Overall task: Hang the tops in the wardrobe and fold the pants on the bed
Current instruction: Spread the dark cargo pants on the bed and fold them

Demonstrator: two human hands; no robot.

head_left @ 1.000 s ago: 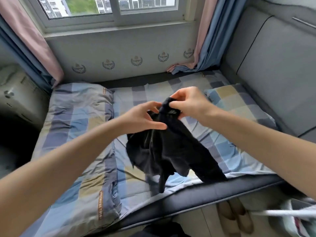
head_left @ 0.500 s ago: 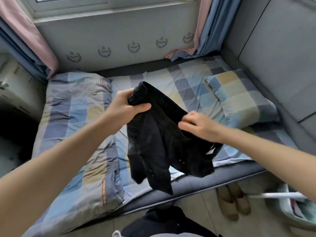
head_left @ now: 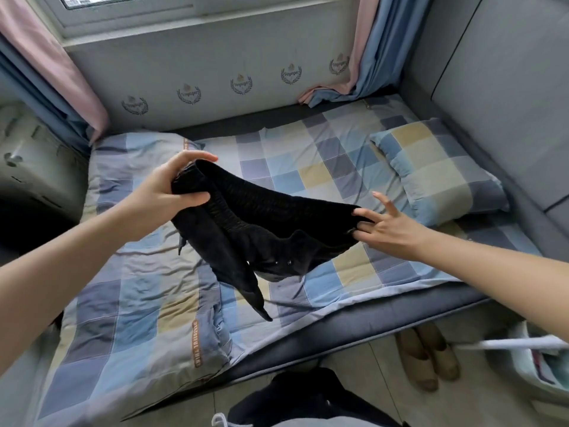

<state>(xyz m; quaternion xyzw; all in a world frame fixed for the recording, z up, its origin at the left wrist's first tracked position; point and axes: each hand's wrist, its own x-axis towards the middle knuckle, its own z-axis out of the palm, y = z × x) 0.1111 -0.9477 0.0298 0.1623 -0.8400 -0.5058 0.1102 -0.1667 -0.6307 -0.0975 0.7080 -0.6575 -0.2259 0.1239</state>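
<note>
A pair of black, soft knit pants with a ribbed elastic waistband (head_left: 261, 229) hangs in the air above the bed covered in a blue, grey and yellow checked sheet (head_left: 308, 167), stretched between the two hands. The left hand (head_left: 163, 195) grips one end of the waistband, thumb pressed on the cloth and fingers curled over the top. The right hand (head_left: 385, 226) pinches the other end, apparently between thumb and forefinger, with the remaining fingers spread; the exact pinch is hard to make out against the dark cloth. The waistband forms the long axis, running from the upper left, by the left hand, down to the right. The legs sag below it, and one pointed end droops toward the near edge of the bed. A matching checked pillow (head_left: 431, 167) lies at the right, and a folded checked quilt (head_left: 129, 303) lies at the left. Beige slippers (head_left: 428, 355) sit on the floor beside the bed
</note>
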